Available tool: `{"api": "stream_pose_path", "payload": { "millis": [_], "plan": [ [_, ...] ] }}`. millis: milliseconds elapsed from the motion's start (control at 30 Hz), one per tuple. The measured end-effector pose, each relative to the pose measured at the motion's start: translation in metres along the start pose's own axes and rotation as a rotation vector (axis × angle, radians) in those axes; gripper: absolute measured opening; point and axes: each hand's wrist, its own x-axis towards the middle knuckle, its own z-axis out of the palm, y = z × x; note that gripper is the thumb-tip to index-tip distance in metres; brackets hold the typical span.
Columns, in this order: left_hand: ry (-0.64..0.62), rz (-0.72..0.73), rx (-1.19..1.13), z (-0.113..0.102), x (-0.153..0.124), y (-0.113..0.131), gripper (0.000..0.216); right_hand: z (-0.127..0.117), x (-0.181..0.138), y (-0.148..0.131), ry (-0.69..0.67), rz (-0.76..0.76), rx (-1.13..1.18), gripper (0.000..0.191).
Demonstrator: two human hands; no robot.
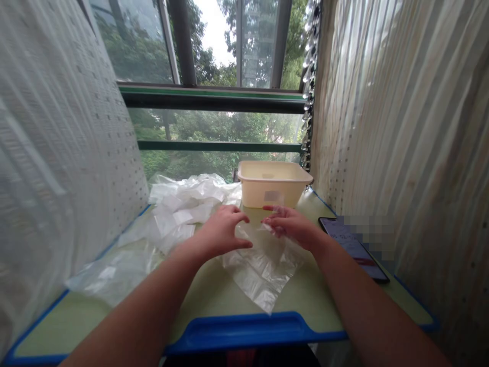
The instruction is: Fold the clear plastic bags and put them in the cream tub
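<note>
A clear plastic bag (263, 272) hangs down from my right hand (290, 228) over the middle of the table, one corner pointing toward the front edge. Thin film shows between the right thumb and fingers, which are closed on it. To its left, my left hand (226, 230) has thumb and fingers spread apart with nothing between them, close to the bag's upper left side. Behind both hands stands a cream plastic tub (252, 193) with a pale label on its front. A heap of clear plastic bags (183, 204) lies left of my left hand.
The green table (217, 300) has a blue rim with a shallow blue tray (244, 329) at the front. On the right lies a phone (353, 250). Curtains hang close on both sides, the right curtain (382, 127) near the phone. A window with rails is behind.
</note>
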Motion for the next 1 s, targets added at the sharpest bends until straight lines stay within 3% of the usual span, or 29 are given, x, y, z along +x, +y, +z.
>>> {"api": "stream_pose_path", "payload": {
  "millis": [67, 167, 267, 433, 567, 667, 767, 867, 1000],
  "plan": [
    [-0.026, 0.094, -0.062, 0.013, 0.003, 0.0, 0.064, 0.001, -0.001, 0.001, -0.045, 0.004, -0.001, 0.042],
    [-0.082, 0.038, -0.134, 0.025, 0.006, -0.003, 0.05, 0.0, 0.0, 0.002, -0.05, -0.014, 0.013, 0.031],
    [-0.137, -0.086, -0.275, 0.023, 0.009, -0.005, 0.031, -0.002, 0.003, 0.002, 0.015, 0.017, 0.068, 0.023],
    [-0.391, -0.405, -0.633, 0.006, 0.008, -0.004, 0.023, -0.007, 0.007, -0.005, 0.193, 0.169, 0.286, 0.022],
    [-0.596, -0.543, -0.748, -0.007, 0.001, -0.004, 0.023, -0.008, 0.005, -0.009, 0.148, 0.082, 0.357, 0.021],
    [-0.536, -0.583, -0.729, -0.016, 0.0, -0.006, 0.047, -0.006, 0.003, -0.007, 0.087, -0.035, 0.266, 0.043],
    [-0.362, -0.569, -0.581, -0.017, 0.003, -0.01, 0.07, -0.002, 0.003, -0.002, 0.038, -0.035, 0.179, 0.043],
    [-0.144, -0.384, -0.412, -0.006, 0.006, -0.008, 0.072, 0.001, 0.003, 0.003, -0.04, -0.026, 0.123, 0.036],
    [-0.073, -0.139, -0.315, 0.019, 0.008, -0.004, 0.062, 0.004, 0.004, 0.006, -0.089, -0.005, 0.07, 0.029]
  ]
}}
